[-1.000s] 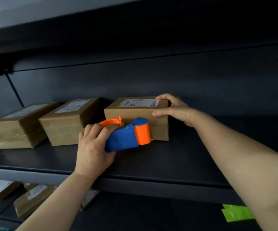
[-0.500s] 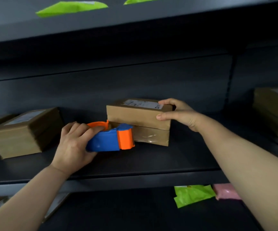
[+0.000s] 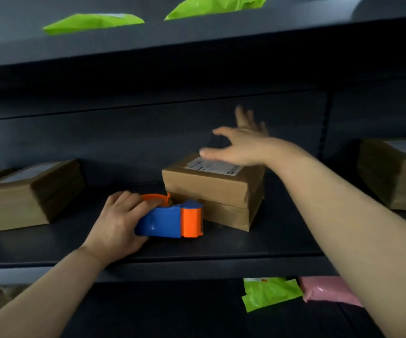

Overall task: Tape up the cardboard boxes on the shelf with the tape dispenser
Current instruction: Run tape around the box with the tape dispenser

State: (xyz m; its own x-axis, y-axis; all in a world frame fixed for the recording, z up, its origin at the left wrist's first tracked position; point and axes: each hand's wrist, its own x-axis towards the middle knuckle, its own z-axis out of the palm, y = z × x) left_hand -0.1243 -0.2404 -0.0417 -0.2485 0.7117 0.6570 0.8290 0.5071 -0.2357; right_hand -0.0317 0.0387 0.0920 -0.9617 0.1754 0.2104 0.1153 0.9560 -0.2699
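Note:
A cardboard box (image 3: 206, 189) with a white label lies on top of a second box (image 3: 228, 215) at the middle of the dark shelf (image 3: 197, 250). My left hand (image 3: 116, 223) grips a blue and orange tape dispenser (image 3: 172, 220) that rests on the shelf against the lower box's front left corner. My right hand (image 3: 241, 147) hovers above the top box with fingers spread, blurred by motion and touching nothing.
More cardboard boxes stand on the same shelf, at the left (image 3: 31, 193) and at the far right (image 3: 396, 176). Green bags (image 3: 92, 21) lie on the shelf above. A green bag (image 3: 267, 293) and a pink bag (image 3: 328, 291) lie on the shelf below.
My right hand has let go of the top box's right end and lifted above it with fingers spread. The left hand still holds the dispenser by the lower box.

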